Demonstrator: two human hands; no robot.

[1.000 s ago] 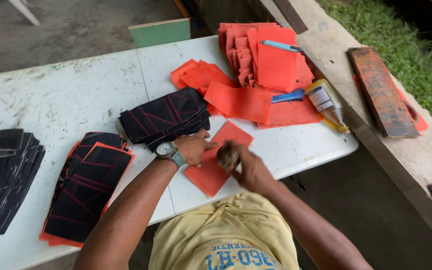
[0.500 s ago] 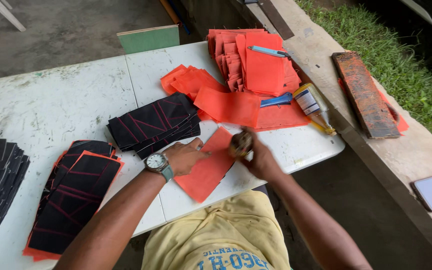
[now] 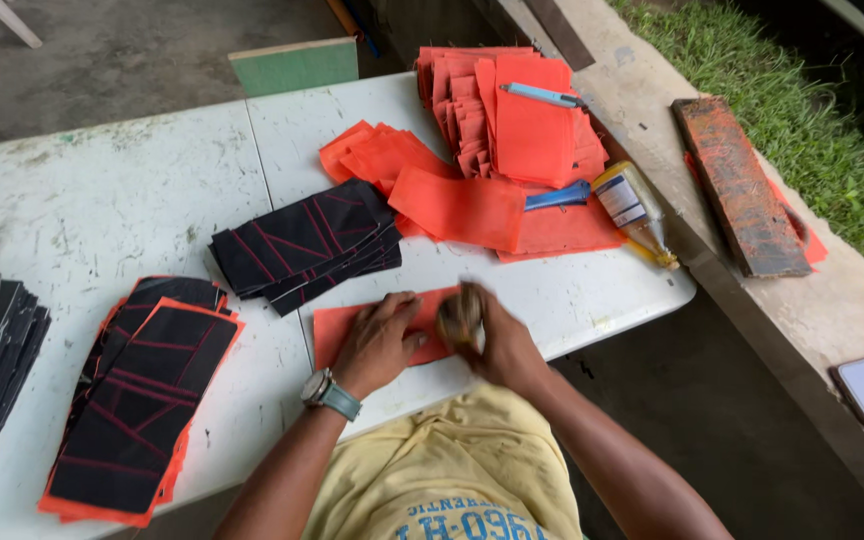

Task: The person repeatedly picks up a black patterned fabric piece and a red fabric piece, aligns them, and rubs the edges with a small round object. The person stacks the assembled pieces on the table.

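While a second ago the orange sheet (image 3: 377, 325) lay slanted under your hands, it now lies nearly square to the near edge of the white table (image 3: 102, 200), so it looks set in place for working. Your left hand (image 3: 380, 340) presses flat on it, fingers spread, gripping nothing. Your right hand (image 3: 492, 335) is closed around a small round brownish object (image 3: 459, 315) at the sheet's right end. The black stack (image 3: 302, 245) lies just beyond, untouched, as before.
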